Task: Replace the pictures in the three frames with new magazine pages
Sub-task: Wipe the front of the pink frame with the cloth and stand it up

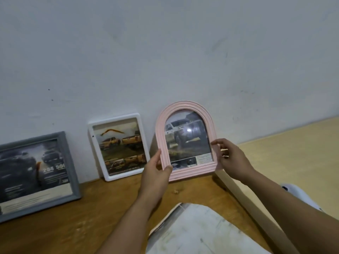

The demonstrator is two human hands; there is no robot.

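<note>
While both hands hold the pink frame point(185, 142) by its two sides, the frame stands upright between them, with its long axis going up and its arched top leaning toward the wall point(165, 52). The left hand point(156, 171) grips the lower left corner, thumb on the front edge and fingers behind. The right hand point(231, 158) pinches the right side a little higher, thumb in front and the other fingers curled behind the rim. The bottom edge of the frame looks to be at the table point(91, 217) or just above it; I cannot tell if it touches.

Both hands are equally near to the frame, so I think either one could steady it when it is let go. The picture inside shows a white truck, which looks like a magazine page.

To the left of the left hand, the white frame point(117, 145) leans on the wall, just beside the pink one. Further left is the grey frame point(36, 173), also leaning. Both show car pages. Below the hands, near the person, lies an open magazine point(192, 231) on the table.

In my judgement the task is near its end, and the coming move is to set this frame against the wall in line with the others. For this the base must sit flat and the top must tilt back.
</note>
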